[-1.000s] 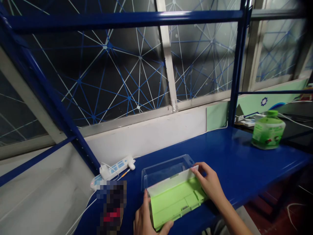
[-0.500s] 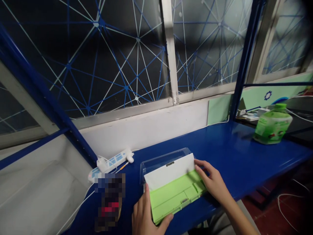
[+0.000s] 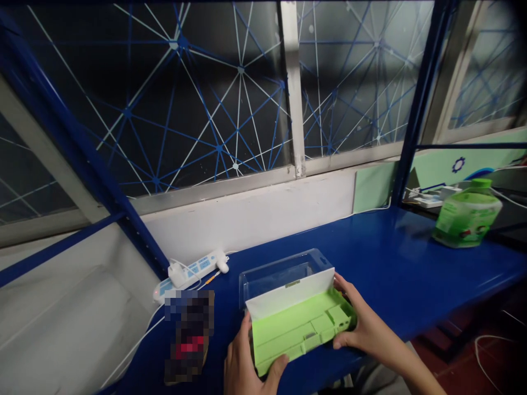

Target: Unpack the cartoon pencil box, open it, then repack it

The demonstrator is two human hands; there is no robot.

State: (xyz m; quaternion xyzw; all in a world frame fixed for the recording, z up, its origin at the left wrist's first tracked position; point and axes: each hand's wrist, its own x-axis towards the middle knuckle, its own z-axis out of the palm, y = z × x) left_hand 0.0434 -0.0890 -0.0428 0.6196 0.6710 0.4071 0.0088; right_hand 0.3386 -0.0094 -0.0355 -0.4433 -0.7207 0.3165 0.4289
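Note:
Between my two hands is a green pencil case [image 3: 288, 340] with its white lid [image 3: 288, 296] raised along the back edge. My left hand [image 3: 251, 362] grips its left end, thumb on the front edge and fingers along the side. Around the right end wraps my right hand [image 3: 356, 321], fingers behind and thumb at the front corner. A small raised compartment [image 3: 338, 315] shows at the case's right end. Just behind the lid lies a clear plastic package [image 3: 280, 274] on the blue table [image 3: 349, 247].
A white power strip [image 3: 193, 271] with plugs and cables lies by the wall at left. Near it is a pixelated dark object [image 3: 191, 334]. A green jug [image 3: 469, 214] stands at the far right. Blue frame posts [image 3: 405, 126] rise at the table's back.
My right hand has shifted lower, its thumb moving from the lid's end to the front corner. The lid leans further back, and the right-end compartment now shows raised. The view has shifted slightly.

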